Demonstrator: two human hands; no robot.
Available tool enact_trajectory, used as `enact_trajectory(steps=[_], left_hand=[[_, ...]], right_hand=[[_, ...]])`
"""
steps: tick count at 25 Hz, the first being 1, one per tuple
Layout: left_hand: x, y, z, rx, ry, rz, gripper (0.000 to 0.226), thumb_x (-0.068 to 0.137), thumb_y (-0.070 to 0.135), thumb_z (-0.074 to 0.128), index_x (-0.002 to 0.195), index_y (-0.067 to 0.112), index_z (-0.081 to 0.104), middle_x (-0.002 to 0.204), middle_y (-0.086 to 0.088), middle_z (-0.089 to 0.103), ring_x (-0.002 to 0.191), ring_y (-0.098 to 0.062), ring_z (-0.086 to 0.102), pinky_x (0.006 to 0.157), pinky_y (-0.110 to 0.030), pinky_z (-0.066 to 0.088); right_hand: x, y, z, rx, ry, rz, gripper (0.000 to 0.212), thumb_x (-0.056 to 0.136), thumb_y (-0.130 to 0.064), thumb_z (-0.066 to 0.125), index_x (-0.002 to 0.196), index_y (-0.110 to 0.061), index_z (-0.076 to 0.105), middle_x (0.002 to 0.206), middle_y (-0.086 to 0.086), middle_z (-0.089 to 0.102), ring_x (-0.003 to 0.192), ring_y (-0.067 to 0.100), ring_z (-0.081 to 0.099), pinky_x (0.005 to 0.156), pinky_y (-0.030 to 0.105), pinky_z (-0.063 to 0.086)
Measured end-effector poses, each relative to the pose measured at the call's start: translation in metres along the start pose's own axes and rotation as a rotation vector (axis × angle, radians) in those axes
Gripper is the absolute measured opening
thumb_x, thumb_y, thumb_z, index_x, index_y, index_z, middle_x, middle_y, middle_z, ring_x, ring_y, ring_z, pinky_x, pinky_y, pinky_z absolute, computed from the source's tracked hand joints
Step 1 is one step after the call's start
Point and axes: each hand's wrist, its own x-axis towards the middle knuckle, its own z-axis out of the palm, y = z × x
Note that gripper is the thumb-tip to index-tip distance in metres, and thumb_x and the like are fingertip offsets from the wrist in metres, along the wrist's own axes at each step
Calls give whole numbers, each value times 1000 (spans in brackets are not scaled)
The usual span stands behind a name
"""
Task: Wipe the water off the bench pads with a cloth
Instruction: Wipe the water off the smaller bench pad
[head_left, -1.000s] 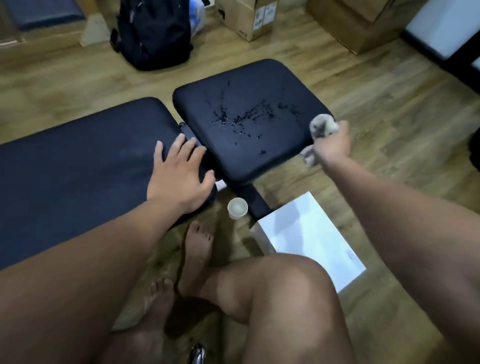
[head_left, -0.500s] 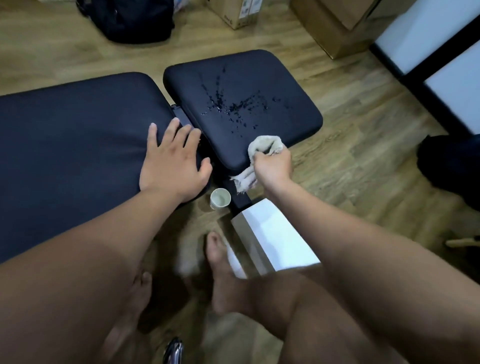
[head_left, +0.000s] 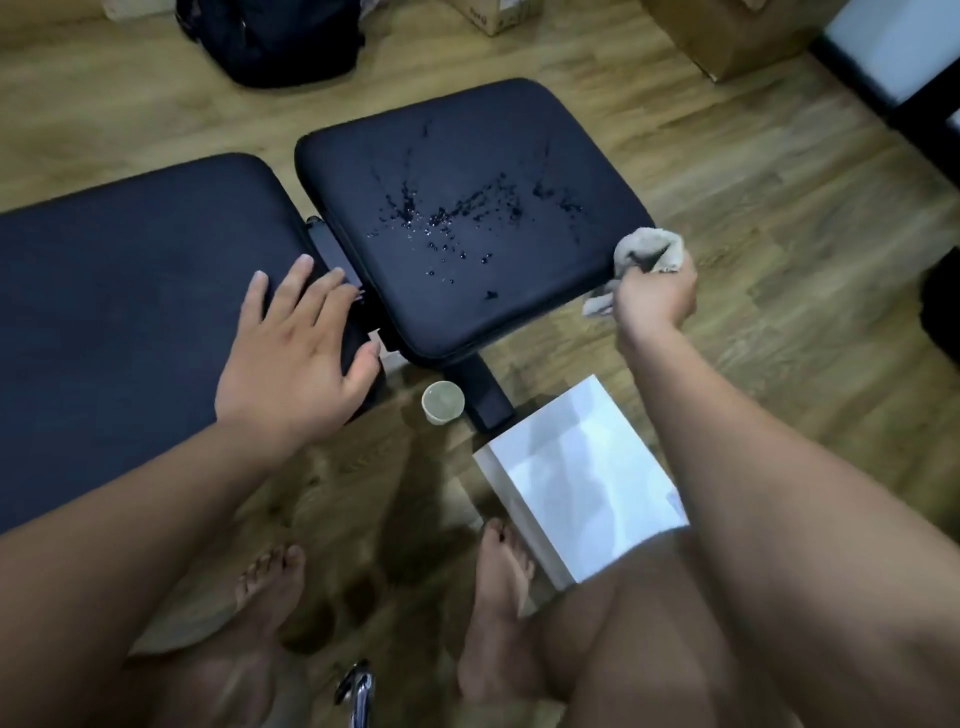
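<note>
Two black bench pads stand side by side on a wooden floor. The small right pad (head_left: 524, 291) carries scattered water drops (head_left: 447, 218) across its middle. The long left pad (head_left: 104, 291) looks dry. My left hand (head_left: 296, 358) rests flat with spread fingers on the right end of the long pad. My right hand (head_left: 655, 296) grips a bunched beige cloth (head_left: 647, 249) just off the right front corner of the small pad, beside its edge.
A small paper cup (head_left: 442, 402) stands on the floor by the bench's black leg (head_left: 483, 395). A white box (head_left: 582, 478) lies in front of it. My bare feet and knees are below. A black backpack (head_left: 275, 36) and cardboard boxes (head_left: 727, 36) sit at the back.
My right hand with the cloth has moved from the front edge of the small pad out to its right front corner. My left hand has stayed on the long pad.
</note>
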Motion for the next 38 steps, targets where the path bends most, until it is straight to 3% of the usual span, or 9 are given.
enact_trajectory(steps=[4, 6, 9, 16, 19, 22, 25, 31, 38], left_hand=[[2, 1, -3, 1, -9, -8, 65, 94, 51, 29, 139, 8, 49, 152, -10, 45, 150, -28, 23, 123, -52, 10], [2, 1, -4, -4, -13, -19, 66, 93, 52, 31, 138, 8, 50, 151, -9, 47, 150, -27, 24, 123, -50, 10], [5, 2, -5, -33, -3, -34, 66, 90, 52, 35, 138, 9, 48, 148, -9, 50, 149, -25, 26, 123, -49, 13], [9, 2, -6, -48, -20, -52, 66, 87, 52, 39, 138, 10, 47, 143, -9, 53, 147, -27, 29, 122, -49, 15], [6, 3, -6, -36, -9, -61, 66, 87, 52, 38, 138, 11, 47, 143, -8, 53, 147, -26, 29, 122, -49, 15], [8, 2, -6, -47, -1, -70, 66, 86, 52, 38, 138, 11, 47, 143, -8, 54, 147, -25, 29, 122, -48, 16], [7, 2, -8, -55, -1, -71, 66, 86, 50, 39, 138, 11, 48, 142, -7, 55, 147, -23, 30, 122, -47, 15], [7, 1, -9, -26, -20, -64, 65, 88, 52, 38, 139, 13, 48, 144, -2, 54, 147, -22, 29, 122, -46, 15], [7, 0, -8, -26, -23, -64, 65, 88, 52, 38, 140, 14, 50, 145, -1, 52, 147, -20, 29, 123, -45, 13]], right_hand=[[-153, -37, 4, 109, -132, 100, 16, 80, -9, 60, 84, -24, 55, 83, -6, 60, 80, 19, 57, 73, 23, 42], [-216, -32, 9, 139, -351, 86, 16, 77, -6, 62, 86, -20, 61, 88, -1, 64, 80, 16, 58, 72, 20, 43], [-207, -28, 0, 73, -570, -43, 15, 69, -4, 58, 77, -16, 63, 80, -4, 68, 76, 12, 64, 72, 27, 54], [-31, -45, -24, 183, -67, 87, 27, 66, 11, 38, 72, -10, 54, 72, 6, 62, 41, 18, 58, 44, 25, 47], [-95, -42, -4, 84, -37, 48, 23, 68, 2, 48, 76, -17, 58, 84, 7, 66, 65, 25, 63, 66, 31, 52], [-207, -32, 8, -31, -373, -91, 17, 73, -5, 63, 82, -18, 59, 90, 1, 54, 76, 17, 50, 69, 22, 38], [-253, -27, -2, 20, -788, 7, 23, 76, -8, 66, 85, -28, 57, 87, -8, 62, 81, 12, 61, 74, 28, 52], [-169, -60, -32, 325, -747, 28, 20, 84, -35, 67, 100, -23, 64, 95, -2, 74, 93, 14, 70, 86, 38, 55], [-96, -80, -45, 337, -516, -98, 8, 95, -26, 56, 91, -20, 60, 87, -1, 67, 80, 13, 64, 78, 39, 52]])
